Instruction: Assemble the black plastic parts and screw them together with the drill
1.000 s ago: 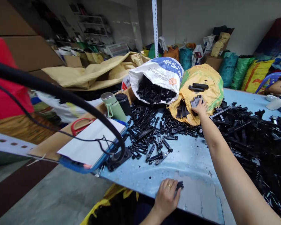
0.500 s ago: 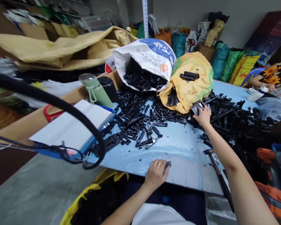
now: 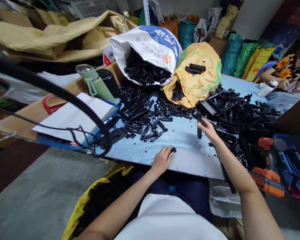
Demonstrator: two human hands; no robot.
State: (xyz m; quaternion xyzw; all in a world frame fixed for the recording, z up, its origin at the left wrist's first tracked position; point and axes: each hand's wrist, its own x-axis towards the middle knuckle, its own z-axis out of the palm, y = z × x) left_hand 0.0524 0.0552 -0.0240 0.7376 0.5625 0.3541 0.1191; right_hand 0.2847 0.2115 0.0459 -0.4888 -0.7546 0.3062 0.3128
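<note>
At the table's front edge, my left hand, with a ring on one finger, is closed around a small black part. Only the end of that part shows beyond the fingers. My right hand is over the table with a long black plastic strip pinched at its fingertips. The strip points away from me. Just beyond this hand lies a row of flat black strips, beside a large heap of black parts. Smaller black clips are spread left of centre on the blue tabletop.
A white sack spills black parts; a yellow sack stands beside it. Leftward are a green flask, white paper and a black cable. An orange power tool is at right. Another person sits far right.
My right hand has come back from the row of strips toward me, bringing one black strip. My left hand stays at the table edge with its small part. The view has tilted down.
</note>
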